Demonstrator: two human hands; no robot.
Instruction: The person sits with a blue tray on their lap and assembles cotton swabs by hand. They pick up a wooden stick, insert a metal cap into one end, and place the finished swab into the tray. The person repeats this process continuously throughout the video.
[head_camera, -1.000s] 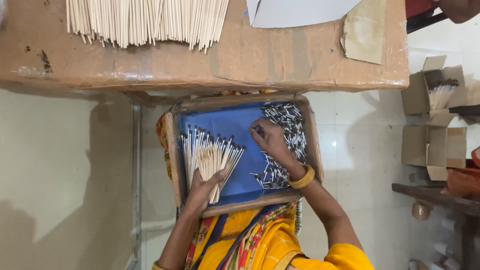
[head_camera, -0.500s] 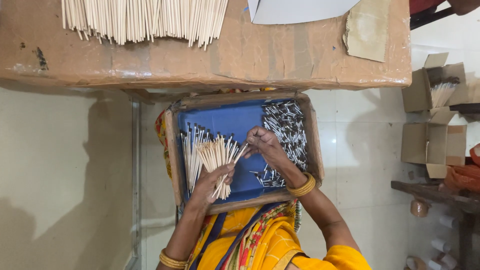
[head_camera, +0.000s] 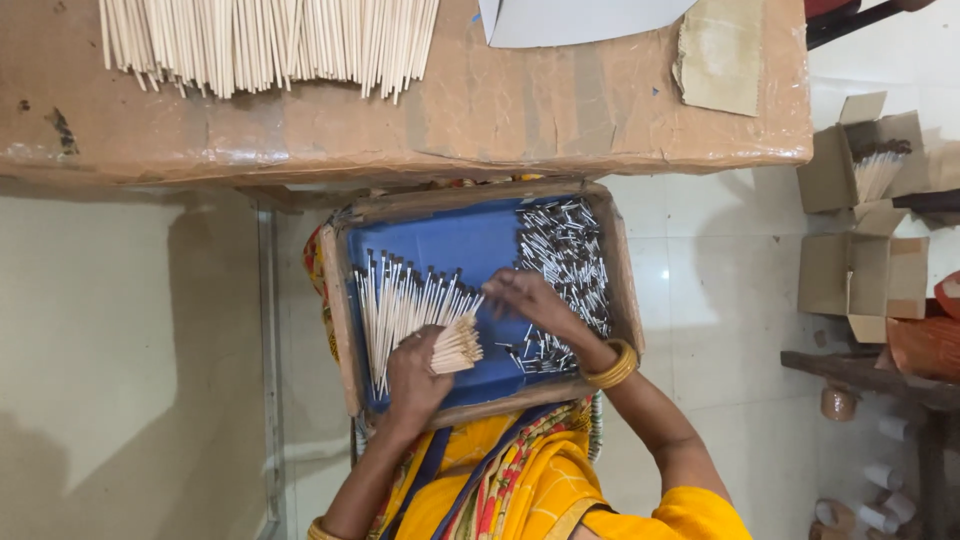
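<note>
A shallow wooden tray (head_camera: 342, 320) with a blue bottom rests on my lap. My left hand (head_camera: 415, 378) grips a bundle of pale thin sticks (head_camera: 457, 345) at the tray's front. My right hand (head_camera: 528, 298) pinches the end of one stick at the tray's middle, its tip reaching toward the bundle. A row of sticks with dark tips (head_camera: 400, 300) lies fanned at the tray's left. A heap of small silvery metal pieces (head_camera: 568, 262) fills the tray's right side.
A brown table (head_camera: 560, 110) stands beyond the tray, with a wide row of pale sticks (head_camera: 270, 45), a grey sheet (head_camera: 570, 18) and a cardboard piece (head_camera: 725, 60). Open cardboard boxes (head_camera: 865, 215) stand on the tiled floor at the right, near a dark bench (head_camera: 880, 375).
My right hand moved left from the metal pieces to the stick bundle. My left hand turned the bundle and drew it lower, closer to the tray's front.
</note>
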